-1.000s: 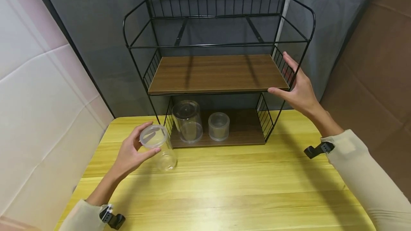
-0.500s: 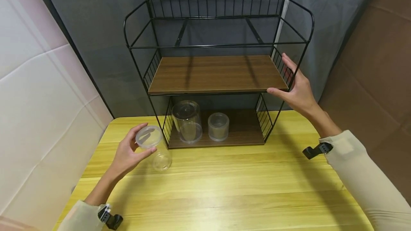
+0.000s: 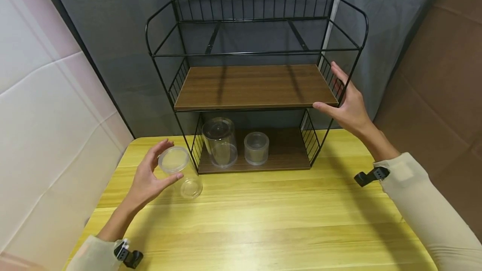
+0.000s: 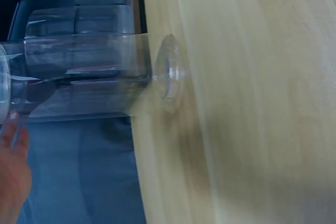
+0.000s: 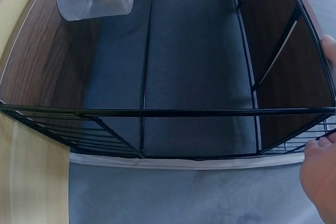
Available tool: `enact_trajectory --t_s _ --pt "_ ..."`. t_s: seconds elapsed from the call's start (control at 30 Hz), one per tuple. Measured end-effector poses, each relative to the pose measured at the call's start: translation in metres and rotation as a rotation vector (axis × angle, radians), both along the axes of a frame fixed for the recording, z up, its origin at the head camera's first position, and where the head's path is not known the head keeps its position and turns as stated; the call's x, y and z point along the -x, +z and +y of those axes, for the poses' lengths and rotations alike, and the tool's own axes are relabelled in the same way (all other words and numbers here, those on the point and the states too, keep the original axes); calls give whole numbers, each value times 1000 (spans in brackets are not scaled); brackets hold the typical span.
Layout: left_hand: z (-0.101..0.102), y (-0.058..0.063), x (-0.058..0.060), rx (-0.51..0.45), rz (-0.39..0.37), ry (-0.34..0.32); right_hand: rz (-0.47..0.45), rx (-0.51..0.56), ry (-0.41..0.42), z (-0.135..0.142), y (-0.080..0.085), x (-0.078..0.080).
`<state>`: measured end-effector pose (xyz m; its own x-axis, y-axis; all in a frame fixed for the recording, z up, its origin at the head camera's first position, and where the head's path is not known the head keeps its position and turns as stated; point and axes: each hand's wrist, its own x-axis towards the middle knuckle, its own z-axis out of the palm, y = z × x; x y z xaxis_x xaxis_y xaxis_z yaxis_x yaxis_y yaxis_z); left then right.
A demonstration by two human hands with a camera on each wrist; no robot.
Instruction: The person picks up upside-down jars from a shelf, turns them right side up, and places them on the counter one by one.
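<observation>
Shifted slightly left over the past second, a clear jar sits left of centre, a person's left hand spread loosely around it; the right hand, right of frame, grips the black rack, whose lower shelf holds two clear containers.

Rack black — shelf brown, wood-grained; tabletop yellow, wood-grained — jar clear, colourless.

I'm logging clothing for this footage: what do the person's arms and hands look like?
The left sleeve and right sleeve are long and pale cream. A small black device sits at each cuff, the left one with a white bit. The left hand and right hand are gloveless.
</observation>
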<state>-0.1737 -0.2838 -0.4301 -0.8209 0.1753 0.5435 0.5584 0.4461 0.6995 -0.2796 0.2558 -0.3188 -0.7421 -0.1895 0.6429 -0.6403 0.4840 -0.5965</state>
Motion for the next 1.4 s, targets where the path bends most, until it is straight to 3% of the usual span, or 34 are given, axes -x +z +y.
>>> enact_trajectory --t_s 0.3,0.63,0.8,1.03,1.4 --pt "7 21 0 49 170 28 -4 4 9 2 0 2" --pt "38 53 -5 103 244 20 -6 7 6 0 1 0" --pt "58 61 -7 159 205 4 -3 8 5 -1 3 -1" --pt "87 62 -4 173 121 -8 1 11 11 -1 4 -3" --pt "122 55 14 142 -32 76 -7 21 11 -1 0 -1"
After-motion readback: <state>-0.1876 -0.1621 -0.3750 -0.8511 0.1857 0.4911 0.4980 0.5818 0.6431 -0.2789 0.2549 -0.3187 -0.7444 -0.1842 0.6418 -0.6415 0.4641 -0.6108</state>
